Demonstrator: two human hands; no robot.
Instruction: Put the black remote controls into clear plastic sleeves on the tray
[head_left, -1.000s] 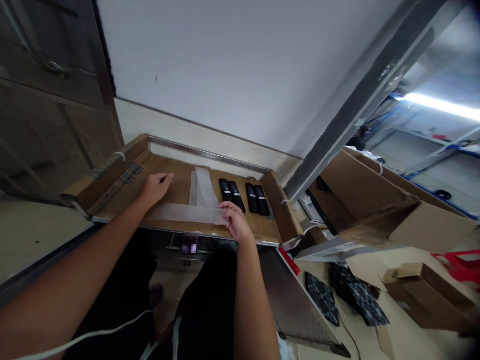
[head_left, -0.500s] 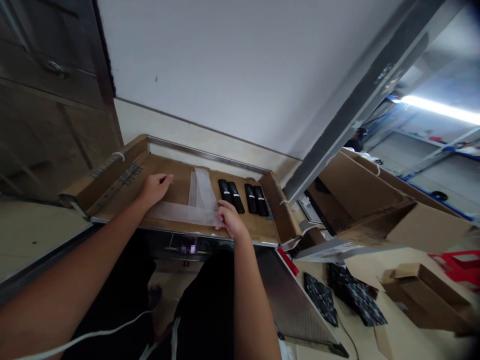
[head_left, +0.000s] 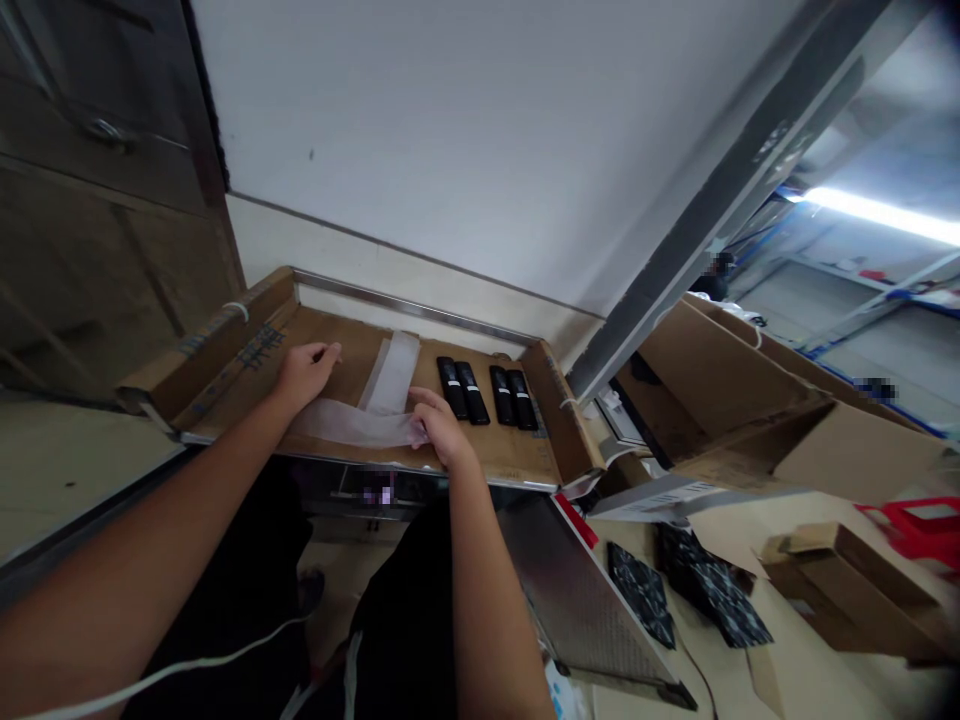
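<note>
My right hand (head_left: 439, 425) pinches the right end of a long, translucent plastic sleeve (head_left: 352, 424), which bends slightly along the near side of the cardboard-lined tray (head_left: 484, 455). My left hand (head_left: 306, 372) is over the left part of the tray, its fingers loosely curled, with a small gap at the thumb and nothing visible in them. The sleeve's left end passes out of sight by my left wrist. More translucent sleeves (head_left: 394, 370) lie overlapped between my hands. To their right are two pairs of slim black oblong devices (head_left: 461, 390) with white labels.
Raised cardboard sides (head_left: 566, 415) bound the tray, and a white wall (head_left: 450, 150) rises behind it. At right stand a large open carton (head_left: 739, 390) and a smaller box (head_left: 855, 590). Dark patterned bags (head_left: 712, 590) lie below. A white cord (head_left: 187, 665) crosses near my legs.
My right hand has moved left with the sleeve's end, and the sleeve now sags and bends. The overlapped sleeves have shifted a little. My left hand has barely moved.
</note>
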